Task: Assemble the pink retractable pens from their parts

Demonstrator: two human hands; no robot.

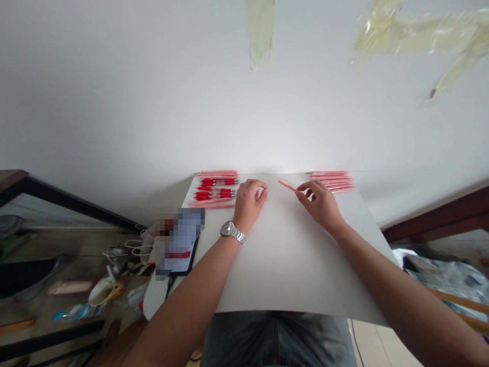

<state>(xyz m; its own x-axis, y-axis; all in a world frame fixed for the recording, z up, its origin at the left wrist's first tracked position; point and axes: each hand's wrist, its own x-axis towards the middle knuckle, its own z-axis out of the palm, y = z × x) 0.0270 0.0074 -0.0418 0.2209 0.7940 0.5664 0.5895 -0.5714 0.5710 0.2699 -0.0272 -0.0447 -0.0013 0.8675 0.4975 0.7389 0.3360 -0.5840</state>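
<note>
My right hand (318,200) pinches a slim pink stick (287,185) near its lower end, over the white table (282,255). The stick resembles a pen barrel and tilts up to the left. My left hand (250,200), with a metal watch on its wrist, is curled with thumb and index finger close together. Something small and pale pink may sit between them, but it is too small to make out. Beside the left hand lie several red pens (216,194) and several pink sticks (217,174). More pink sticks (331,180) are stacked beyond my right hand.
A phone (181,242), partly blurred out and with a cable attached, lies at the table's left edge. The white wall (191,92) meets the table's far edge and bears yellowed tape (260,30). A cup (102,291) and a bottle (72,312) are on the left, below the tabletop.
</note>
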